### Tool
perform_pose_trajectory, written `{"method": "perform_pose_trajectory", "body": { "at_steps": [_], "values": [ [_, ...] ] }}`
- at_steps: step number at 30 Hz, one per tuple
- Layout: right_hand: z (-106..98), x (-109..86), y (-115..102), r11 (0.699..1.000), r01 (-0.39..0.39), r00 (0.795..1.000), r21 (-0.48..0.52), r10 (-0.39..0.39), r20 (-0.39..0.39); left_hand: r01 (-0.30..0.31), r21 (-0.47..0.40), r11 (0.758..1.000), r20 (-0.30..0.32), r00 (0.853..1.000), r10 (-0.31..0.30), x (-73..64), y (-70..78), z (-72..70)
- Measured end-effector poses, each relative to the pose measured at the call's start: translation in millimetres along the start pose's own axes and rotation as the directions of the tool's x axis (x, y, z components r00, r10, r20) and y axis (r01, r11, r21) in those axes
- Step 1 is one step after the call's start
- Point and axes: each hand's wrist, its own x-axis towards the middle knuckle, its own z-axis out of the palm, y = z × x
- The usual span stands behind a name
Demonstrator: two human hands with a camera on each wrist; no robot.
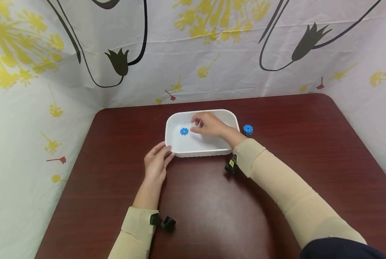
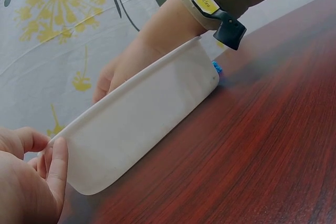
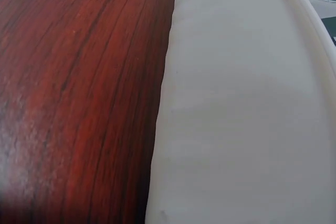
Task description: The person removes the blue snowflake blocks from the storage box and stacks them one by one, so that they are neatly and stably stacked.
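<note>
A white plastic tray (image 1: 199,154) with rounded corners sits on the table. On its floor lies a blue notched disc (image 1: 184,131), left of the middle. My left hand (image 1: 156,163) holds the tray's near left corner, its thumb at the rim; the left wrist view shows the same hand (image 2: 37,174) gripping that corner. Reaching in over the right side, my right hand (image 1: 209,125) hovers above the tray floor just right of the disc. Its fingers are loosely bent, thumb and forefinger apart, and nothing shows between them. Only the tray's outer wall (image 3: 247,103) fills most of the right wrist view.
A small stack of blue notched discs (image 1: 248,130) stands on the dark red wooden table (image 1: 205,201), right of the tray. A sliver of blue (image 1: 196,110) shows behind the tray's far rim. A patterned cloth (image 1: 193,54) hangs behind the table.
</note>
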Motion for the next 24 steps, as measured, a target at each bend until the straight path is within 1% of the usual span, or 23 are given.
{"method": "perform_pose_trajectory", "body": {
  "at_steps": [5, 9, 13, 17, 24],
  "values": [
    [3, 3.2, 0, 0.999, 0.012, 0.998, -0.038, -0.01, 0.057, 0.001, 0.004, 1.0, -0.004, 1.0, -0.001, 0.3, -0.6, 0.6],
    [5, 3.4, 0, 0.997, 0.003, 0.994, -0.072, 0.005, 0.111, -0.003, 0.002, 1.0, -0.007, 1.0, 0.003, 0.2, -1.1, 1.1],
    [5, 3.1, -4, 0.997, -0.01, 0.985, -0.079, 0.024, 0.17, -0.013, -0.004, 1.0, -0.008, 1.0, 0.013, 0.6, -1.5, 1.1],
    [5, 4.6, -8, 0.996, 0.002, 0.974, -0.092, 0.019, 0.225, -0.018, -0.006, 1.0, -0.004, 1.0, 0.018, 0.7, -1.6, 0.5],
    [10, 7.2, -13, 0.991, 0.031, 0.964, -0.132, 0.005, 0.266, -0.011, 0.005, 1.0, 0.002, 1.0, 0.011, 0.7, -1.4, -0.2]
  ]
}}
